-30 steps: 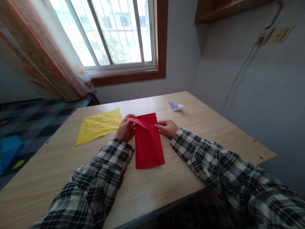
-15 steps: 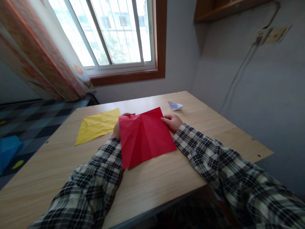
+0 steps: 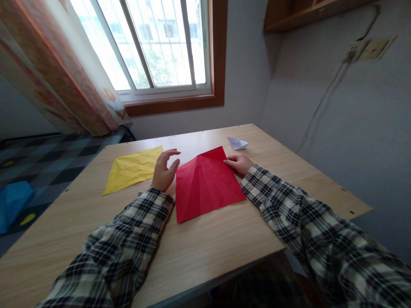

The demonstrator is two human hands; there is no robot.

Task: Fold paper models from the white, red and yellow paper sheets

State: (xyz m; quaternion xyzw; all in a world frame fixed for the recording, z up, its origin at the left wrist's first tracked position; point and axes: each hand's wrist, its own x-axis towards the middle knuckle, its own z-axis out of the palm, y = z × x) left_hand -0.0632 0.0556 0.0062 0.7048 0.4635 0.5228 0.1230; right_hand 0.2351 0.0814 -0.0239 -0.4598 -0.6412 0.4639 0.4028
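A creased red paper sheet (image 3: 207,184) lies unfolded and nearly flat on the wooden table (image 3: 205,252). My right hand (image 3: 239,163) pinches its far right edge. My left hand (image 3: 164,169) hovers just left of the sheet with its fingers spread, holding nothing. Both arms wear plaid sleeves.
A creased yellow paper sheet (image 3: 133,168) lies to the left of my left hand. A small white folded paper piece (image 3: 237,143) sits at the far right of the table. Behind the table are a window, a curtain and a grey wall.
The red paper went from a narrow folded strip to an opened sheet. My left hand let go of it and lifted away to the left; my right hand kept its edge.
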